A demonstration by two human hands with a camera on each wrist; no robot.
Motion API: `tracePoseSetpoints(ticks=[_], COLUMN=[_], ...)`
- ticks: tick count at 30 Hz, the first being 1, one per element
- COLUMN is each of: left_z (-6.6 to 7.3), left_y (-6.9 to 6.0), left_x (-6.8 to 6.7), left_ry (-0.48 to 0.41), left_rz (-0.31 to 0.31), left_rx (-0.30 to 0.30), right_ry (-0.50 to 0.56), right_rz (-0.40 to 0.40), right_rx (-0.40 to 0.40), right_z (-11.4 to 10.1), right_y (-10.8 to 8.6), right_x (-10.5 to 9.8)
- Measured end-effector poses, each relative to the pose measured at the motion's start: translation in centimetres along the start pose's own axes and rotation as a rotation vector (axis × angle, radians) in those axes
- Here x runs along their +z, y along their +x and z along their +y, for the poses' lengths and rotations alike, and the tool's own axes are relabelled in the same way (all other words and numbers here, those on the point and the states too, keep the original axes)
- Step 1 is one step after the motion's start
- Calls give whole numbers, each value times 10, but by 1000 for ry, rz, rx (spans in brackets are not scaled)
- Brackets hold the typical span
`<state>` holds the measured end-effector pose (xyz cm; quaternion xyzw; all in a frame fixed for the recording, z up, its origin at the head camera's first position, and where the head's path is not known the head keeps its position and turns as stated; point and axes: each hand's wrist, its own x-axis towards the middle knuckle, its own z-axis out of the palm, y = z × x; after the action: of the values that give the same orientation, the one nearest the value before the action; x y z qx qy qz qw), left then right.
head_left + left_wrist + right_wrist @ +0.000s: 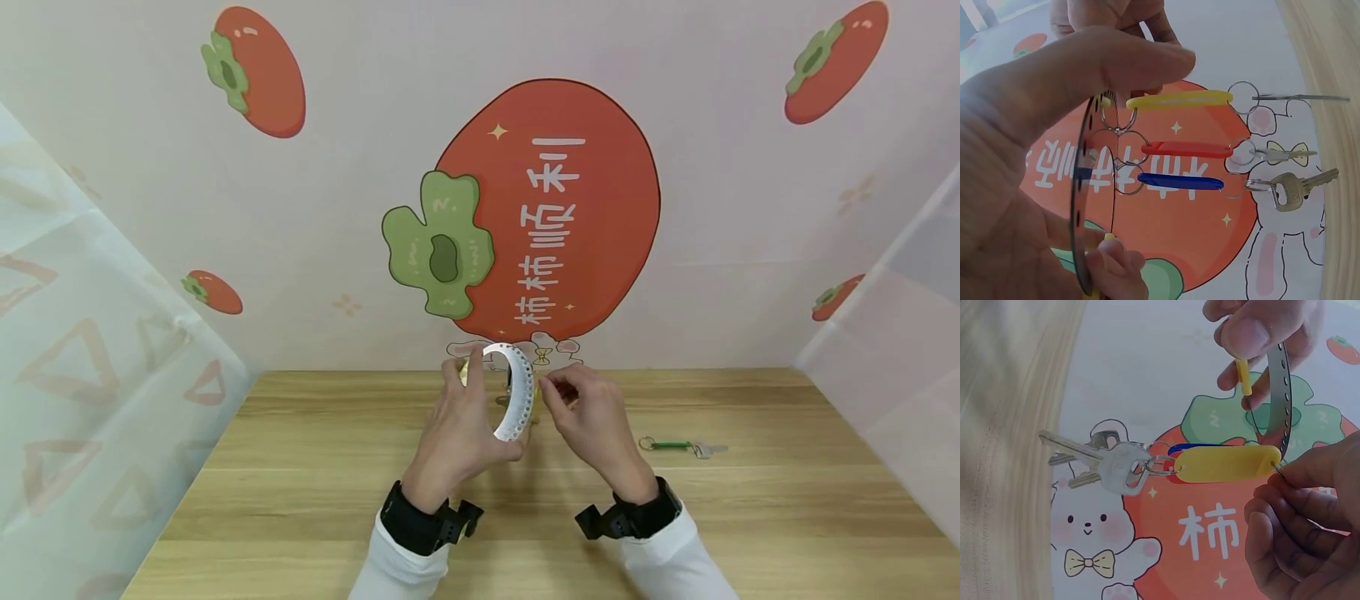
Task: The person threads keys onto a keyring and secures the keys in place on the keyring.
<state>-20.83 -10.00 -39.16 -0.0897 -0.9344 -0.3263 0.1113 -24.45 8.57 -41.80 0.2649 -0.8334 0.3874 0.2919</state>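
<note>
My left grip [461,427] is clamped on the band [521,396], my right grip [596,422] on 1 ring [1278,468]; slackened pinching could drop the yellow tag [1229,464] beside it.

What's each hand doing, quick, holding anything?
Left hand: closed, holding the white holed band.
Right hand: closed, pinching the small ring on the yellow tag.

Key [703,451] on table [795,517], right of hands [461,437] [592,421]
</note>
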Motion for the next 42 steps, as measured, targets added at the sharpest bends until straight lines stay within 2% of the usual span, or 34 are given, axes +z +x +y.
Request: tracePoseSetpoints(ticks=[10, 18, 24, 29, 38, 42], left_z=[-1, 2, 3, 3, 1, -1], left_y=[0, -2, -1, -1, 0, 2], left_x=[-1, 6, 6, 6, 5, 4], left_ry=[-40, -35, -22, 5, -20, 22], left_rz=[-29, 72, 104, 114, 99, 84], left_rx=[13, 65, 74, 122, 229, 291], right_ry=[62, 43, 33, 57, 82, 98], right_rz=[0, 31, 52, 74, 84, 94], right_rx=[4, -22, -22, -32, -36, -40], right_z=[0, 1, 1, 3, 6, 7], right_y=[0, -1, 0, 1, 1, 1], right_x=[-1, 1, 3, 3, -1, -2])
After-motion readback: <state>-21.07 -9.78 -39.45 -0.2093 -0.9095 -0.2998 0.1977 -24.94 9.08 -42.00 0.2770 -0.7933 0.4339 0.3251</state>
